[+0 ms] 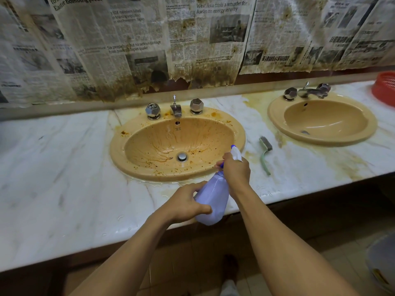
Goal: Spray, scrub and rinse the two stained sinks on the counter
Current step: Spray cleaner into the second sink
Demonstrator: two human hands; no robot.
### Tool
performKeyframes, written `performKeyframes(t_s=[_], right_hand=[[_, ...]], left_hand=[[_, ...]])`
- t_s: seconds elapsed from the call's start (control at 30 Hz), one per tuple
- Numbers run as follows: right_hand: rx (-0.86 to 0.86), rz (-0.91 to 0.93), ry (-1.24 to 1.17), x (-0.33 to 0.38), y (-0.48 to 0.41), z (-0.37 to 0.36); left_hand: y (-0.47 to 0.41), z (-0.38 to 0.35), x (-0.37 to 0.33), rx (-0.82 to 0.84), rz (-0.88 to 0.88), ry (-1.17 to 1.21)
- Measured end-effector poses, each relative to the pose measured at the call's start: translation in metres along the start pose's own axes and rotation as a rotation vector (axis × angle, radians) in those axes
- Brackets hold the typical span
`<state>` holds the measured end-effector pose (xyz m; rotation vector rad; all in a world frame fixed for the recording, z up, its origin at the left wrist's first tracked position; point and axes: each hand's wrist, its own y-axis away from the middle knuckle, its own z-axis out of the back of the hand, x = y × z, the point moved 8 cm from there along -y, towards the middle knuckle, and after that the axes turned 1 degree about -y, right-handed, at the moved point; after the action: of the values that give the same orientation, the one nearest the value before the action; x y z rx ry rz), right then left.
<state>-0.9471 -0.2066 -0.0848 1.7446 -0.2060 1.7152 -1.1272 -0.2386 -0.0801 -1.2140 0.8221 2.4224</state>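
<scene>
You seem early on the near sink, its bowl all brown spatter: your right hand grips the trigger head of the spray bottle, your left hand wraps its body, the brush lies unused beside it, and the far sink looks clean.

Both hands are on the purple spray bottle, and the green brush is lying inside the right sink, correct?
Not quite: the head view shows the green brush lying on the counter between the left sink and the right sink, not inside either. The left hand and right hand do hold the purple spray bottle.
</scene>
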Motion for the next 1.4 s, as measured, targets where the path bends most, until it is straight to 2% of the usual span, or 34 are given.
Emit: performKeyframes(t_s=[0.1,0.2,0.43,0.57,0.67,0.77,0.9,1.03,1.13,1.2,1.23,1.33,1.4], right_hand=[[0.066,-0.049,-0.046,0.001,-0.003,-0.005],[0.002,-0.113,-0.005,0.001,0.005,-0.004],[0.052,-0.013,0.012,-0.002,0.006,-0.019],[-0.055,-0.027,-0.082,0.007,-0.001,-0.010],[-0.117,-0.040,-0.023,0.014,-0.009,-0.003],[-0.003,-0.024,0.000,0.016,-0.017,-0.009],[0.167,-0.095,0.032,0.008,-0.023,-0.030],[0.202,-0.145,-0.029,0.005,-0.024,-0.050],[0.351,-0.114,0.099,0.014,-0.031,-0.065],[0.527,-0.057,0.267,0.026,-0.038,-0.075],[0.620,-0.025,0.364,0.034,-0.042,-0.079],[0.879,0.079,0.659,0.058,-0.049,-0.093],[1.023,0.108,0.829,0.072,-0.052,-0.106]], left_hand=[[0.001,-0.001,0.001,-0.007,0.002,0.008],[0.006,-0.007,0.006,-0.004,0.009,-0.021],[0.007,0.005,0.017,-0.059,0.013,-0.030],[-0.005,0.013,0.004,-0.069,-0.004,-0.015],[-0.013,0.011,-0.003,-0.053,-0.007,0.035],[-0.013,0.004,-0.002,-0.042,0.000,0.062],[-0.005,0.002,0.007,-0.027,0.005,0.071],[0.001,0.007,0.010,-0.028,0.010,0.076],[0.001,0.016,0.020,-0.035,0.039,0.085],[0.002,0.034,0.032,-0.126,0.077,0.071],[0.004,0.048,0.039,-0.227,0.102,0.047],[0.024,0.100,0.074,-0.685,0.217,-0.054],[0.036,0.128,0.104,-0.908,0.309,-0.125]])
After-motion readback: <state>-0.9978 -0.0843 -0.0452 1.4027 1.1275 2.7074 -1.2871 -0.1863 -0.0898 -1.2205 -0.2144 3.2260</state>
